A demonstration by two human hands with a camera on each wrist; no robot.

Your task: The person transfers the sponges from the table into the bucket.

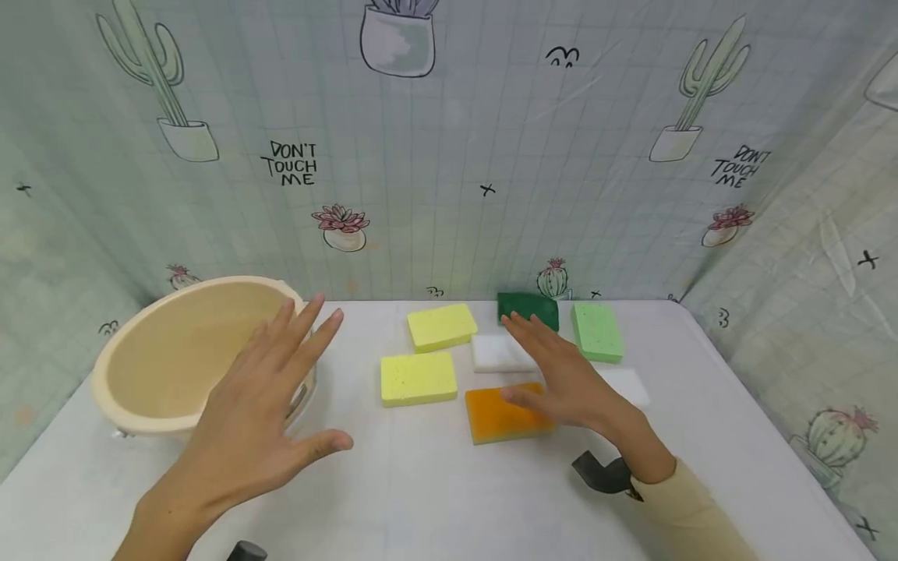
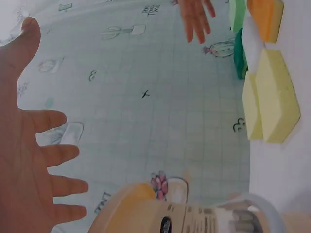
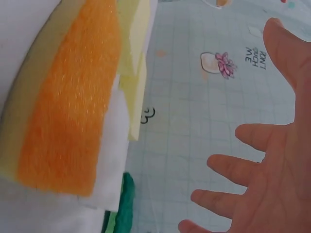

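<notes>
My left hand is held with fingers spread, in front of a cream basin, overlapping its right side in the head view. Nothing is in its grasp. My right hand, fingers straight and thumb apart, hovers over the sponges and is likewise holding nothing. Nearest to it lies an orange-topped sponge, large in the right wrist view, with a white sponge behind. Two yellow sponges lie between the hands. Farther back are a dark green scouring pad and a light green sponge.
Another white piece lies right of my right wrist, partly hidden. The white table ends at a cactus-print curtain behind and at the sides. A black strap shows under the right wrist.
</notes>
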